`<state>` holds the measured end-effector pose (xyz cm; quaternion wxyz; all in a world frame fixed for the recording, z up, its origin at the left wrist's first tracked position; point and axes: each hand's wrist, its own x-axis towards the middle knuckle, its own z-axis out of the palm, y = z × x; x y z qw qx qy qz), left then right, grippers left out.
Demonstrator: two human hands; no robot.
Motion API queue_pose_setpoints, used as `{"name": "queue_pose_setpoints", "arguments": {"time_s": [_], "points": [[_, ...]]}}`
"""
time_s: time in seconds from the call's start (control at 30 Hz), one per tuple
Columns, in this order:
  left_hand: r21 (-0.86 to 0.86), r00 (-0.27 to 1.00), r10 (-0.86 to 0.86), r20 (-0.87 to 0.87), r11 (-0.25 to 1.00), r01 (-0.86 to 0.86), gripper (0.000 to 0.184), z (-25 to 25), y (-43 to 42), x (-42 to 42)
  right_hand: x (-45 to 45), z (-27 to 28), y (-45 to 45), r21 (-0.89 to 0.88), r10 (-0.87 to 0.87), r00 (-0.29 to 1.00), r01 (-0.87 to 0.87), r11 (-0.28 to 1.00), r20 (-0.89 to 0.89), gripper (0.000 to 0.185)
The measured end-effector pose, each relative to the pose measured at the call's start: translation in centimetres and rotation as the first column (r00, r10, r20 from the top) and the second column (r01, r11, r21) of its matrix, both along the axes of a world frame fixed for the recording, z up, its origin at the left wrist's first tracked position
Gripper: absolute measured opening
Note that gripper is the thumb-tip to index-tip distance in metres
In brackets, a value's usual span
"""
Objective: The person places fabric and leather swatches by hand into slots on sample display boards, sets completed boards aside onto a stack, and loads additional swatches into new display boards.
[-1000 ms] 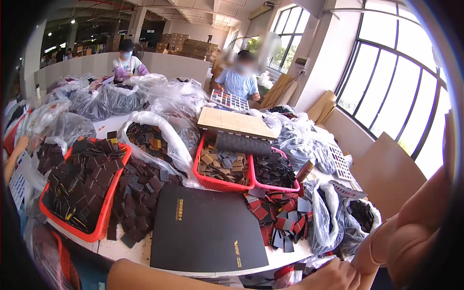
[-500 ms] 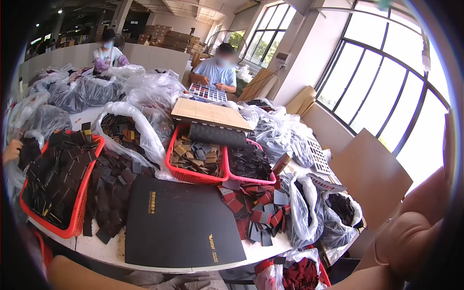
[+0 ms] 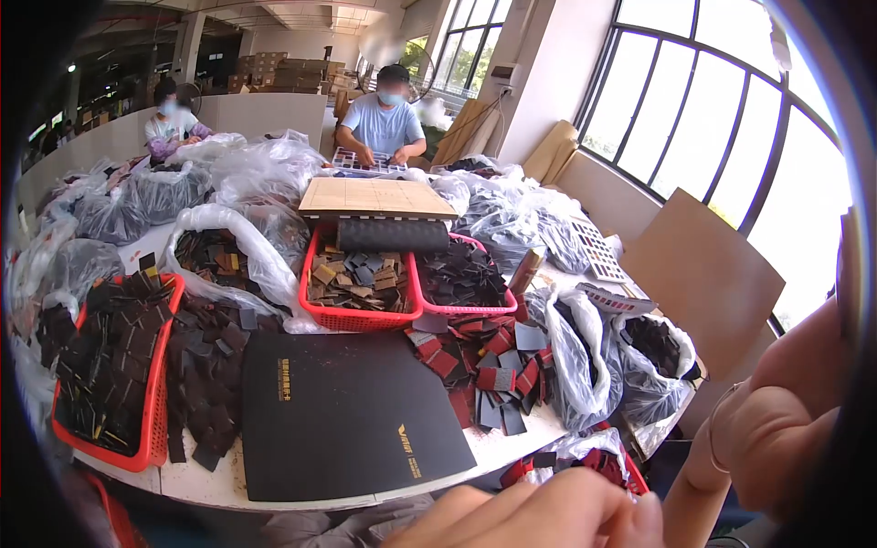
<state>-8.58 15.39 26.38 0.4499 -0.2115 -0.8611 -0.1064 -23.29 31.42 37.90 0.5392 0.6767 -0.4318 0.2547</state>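
At the bottom edge, my left hand (image 3: 548,511) is curled, its fingers bent together; whatever is in it is hidden. My right hand (image 3: 786,438) is raised very close to the camera at the right edge, a thin band round its wrist, its fingertips out of sight. Beyond my left hand lies a black board (image 3: 347,416) with gold lettering on the white table (image 3: 210,489). Red and grey sample pieces (image 3: 498,374) are heaped right of the board, dark pieces (image 3: 206,384) left of it.
A red basket (image 3: 151,429) of dark pieces stands at left. Behind the board are a red basket (image 3: 361,320) and a pink basket (image 3: 466,309), under a wooden board (image 3: 375,196). Plastic bags (image 3: 585,365) crowd around. Across the table, one person (image 3: 379,123) handles a sample tray; another person (image 3: 174,123) sits left.
The view has shifted, then my left hand came back in from the bottom edge. My right hand stays raised at the right. The person across has bent over the tray.
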Motion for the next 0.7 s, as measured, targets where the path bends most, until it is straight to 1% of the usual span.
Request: {"name": "queue_pose_setpoints", "arguments": {"time_s": [0.23,0.43,0.63,0.7], "points": [[0.018,1.0,-0.019,0.008,1.0,0.019,0.022,-0.2,0.1,0.6,-0.7,-0.6,0.1,0.015,0.005,0.998,-0.006,1.0,0.057,0.042],[0.037,0.999,-0.047,-0.021,0.998,0.048,0.021,0.1,0.4,0.6,-1.1,-0.9,0.5,0.024,0.014,0.999,-0.016,1.0,0.051,0.04],[0.065,0.99,-0.098,-0.102,0.992,0.105,0.021,1.1,-0.3,2.9,-1.4,-1.0,0.2,-0.004,0.059,0.996,-0.059,0.998,0.066,0.037],[0.075,0.978,-0.131,-0.164,0.987,0.145,0.021,1.5,-0.3,4.9,-1.3,-1.0,0.5,-0.011,0.076,0.994,-0.075,0.997,0.072,0.036]]}}
